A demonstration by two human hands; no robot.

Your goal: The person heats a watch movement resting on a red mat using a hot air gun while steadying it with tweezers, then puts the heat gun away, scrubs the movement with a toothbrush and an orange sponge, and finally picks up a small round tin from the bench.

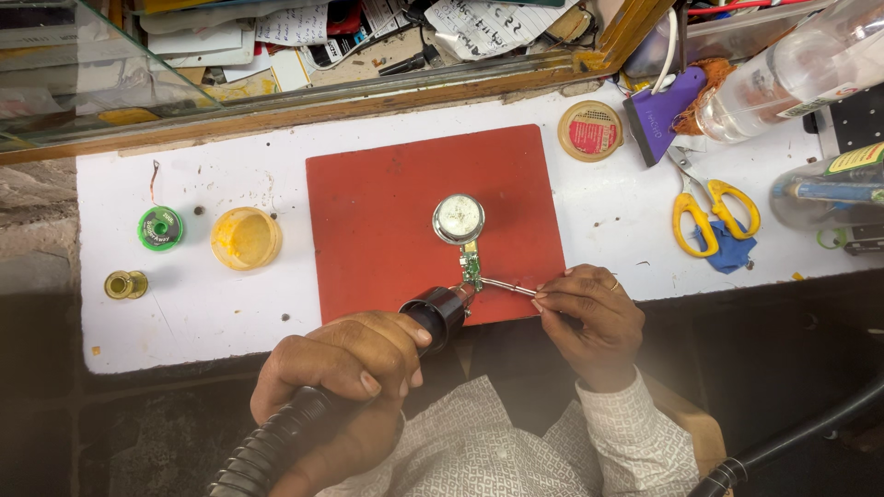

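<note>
A red mat point(405, 212) lies on the white worktop point(184, 304). Yellow-handled scissors point(711, 216) sit right, a green spool point(160, 228) left. The sleeve point(635, 442) is white, finely patterned.

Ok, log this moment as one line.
left hand: grips hot-air nozzle | right hand: holds tweezers | tweezers: at small green board | board: on red mat

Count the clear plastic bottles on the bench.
2: one bottle lies tilted at the top right corner; another bottle lies at the right edge below it. Clutter may hide more.
</note>
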